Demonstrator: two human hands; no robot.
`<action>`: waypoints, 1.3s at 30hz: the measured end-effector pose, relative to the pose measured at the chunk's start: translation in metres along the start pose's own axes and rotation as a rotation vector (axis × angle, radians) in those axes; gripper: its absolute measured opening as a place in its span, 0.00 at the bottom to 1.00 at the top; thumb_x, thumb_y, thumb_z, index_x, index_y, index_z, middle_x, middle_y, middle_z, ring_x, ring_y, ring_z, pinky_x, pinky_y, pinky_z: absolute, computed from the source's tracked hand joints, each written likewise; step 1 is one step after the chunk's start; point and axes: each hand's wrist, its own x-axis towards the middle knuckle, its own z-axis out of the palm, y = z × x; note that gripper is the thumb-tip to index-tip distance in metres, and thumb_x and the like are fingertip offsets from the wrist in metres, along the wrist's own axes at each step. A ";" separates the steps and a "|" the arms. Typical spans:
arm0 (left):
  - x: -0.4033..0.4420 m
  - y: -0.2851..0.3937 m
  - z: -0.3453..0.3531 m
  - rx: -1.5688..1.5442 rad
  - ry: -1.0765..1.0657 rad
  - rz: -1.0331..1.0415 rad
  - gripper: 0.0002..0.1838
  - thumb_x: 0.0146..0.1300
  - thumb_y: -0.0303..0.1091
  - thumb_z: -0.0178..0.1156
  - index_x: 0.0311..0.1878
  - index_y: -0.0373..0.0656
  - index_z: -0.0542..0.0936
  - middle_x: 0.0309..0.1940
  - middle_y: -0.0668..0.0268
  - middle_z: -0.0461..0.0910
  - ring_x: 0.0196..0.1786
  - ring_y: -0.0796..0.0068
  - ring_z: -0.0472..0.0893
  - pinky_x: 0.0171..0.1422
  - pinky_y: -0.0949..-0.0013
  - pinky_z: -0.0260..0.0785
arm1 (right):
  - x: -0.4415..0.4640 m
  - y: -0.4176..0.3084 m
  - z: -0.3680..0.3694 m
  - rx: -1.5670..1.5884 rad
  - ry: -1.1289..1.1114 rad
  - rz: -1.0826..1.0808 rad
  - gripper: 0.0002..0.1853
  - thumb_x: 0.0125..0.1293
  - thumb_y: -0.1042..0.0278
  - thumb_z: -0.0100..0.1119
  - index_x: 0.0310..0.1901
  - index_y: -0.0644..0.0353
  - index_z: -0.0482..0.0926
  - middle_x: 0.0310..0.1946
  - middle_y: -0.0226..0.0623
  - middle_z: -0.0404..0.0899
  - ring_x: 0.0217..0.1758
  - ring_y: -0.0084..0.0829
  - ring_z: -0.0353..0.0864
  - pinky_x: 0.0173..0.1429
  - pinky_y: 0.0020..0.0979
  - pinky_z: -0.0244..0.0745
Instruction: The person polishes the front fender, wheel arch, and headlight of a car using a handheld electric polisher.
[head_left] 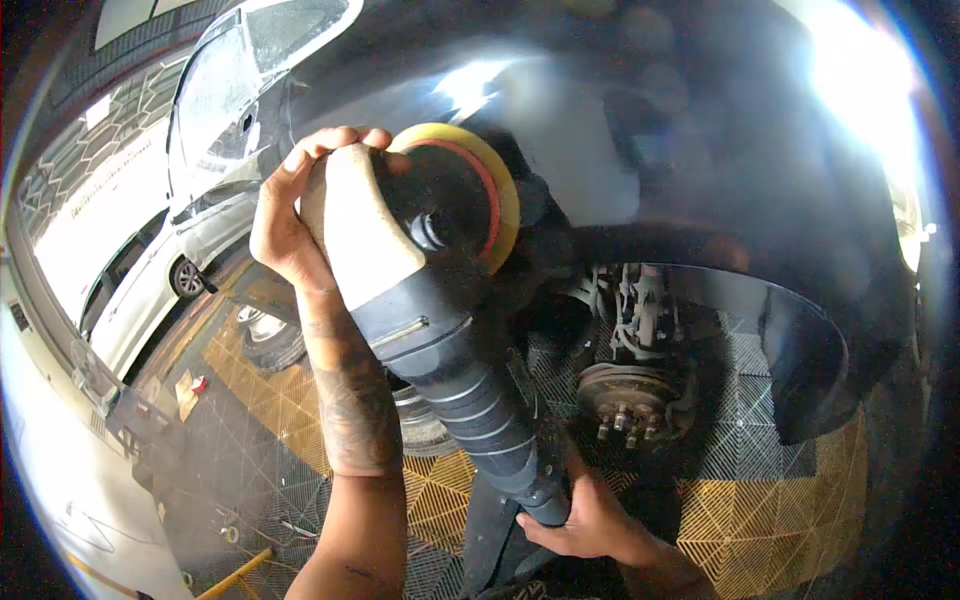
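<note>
A polishing machine (440, 350) with a black ribbed body and a pale head cover slants across the middle of the view. My left hand (300, 195) wraps over its head, fingers curled across the top edge. Around the rear end of the handle, low in the view, my right hand (585, 520) is closed, its fingers partly hidden. The round yellow pad (508, 190) faces the dark glossy car fender (580, 150). Whether the pad touches the paint, I cannot tell.
Below the fender, the wheel well shows a bare brake disc (635, 395) with studs. Loose wheels, one a tire (275, 345), lie on the yellow and grey floor tiles (290, 400). A white car (150, 285) stands at left. A yellow bar (235, 575) lies lower left.
</note>
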 end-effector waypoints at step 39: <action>0.045 0.020 -0.026 0.086 0.040 0.069 0.25 0.67 0.41 0.51 0.53 0.24 0.79 0.47 0.39 0.84 0.47 0.47 0.85 0.58 0.55 0.77 | 0.045 -0.011 -0.023 0.119 -0.071 -0.058 0.53 0.56 0.68 0.74 0.77 0.73 0.48 0.68 0.54 0.68 0.73 0.43 0.67 0.78 0.40 0.58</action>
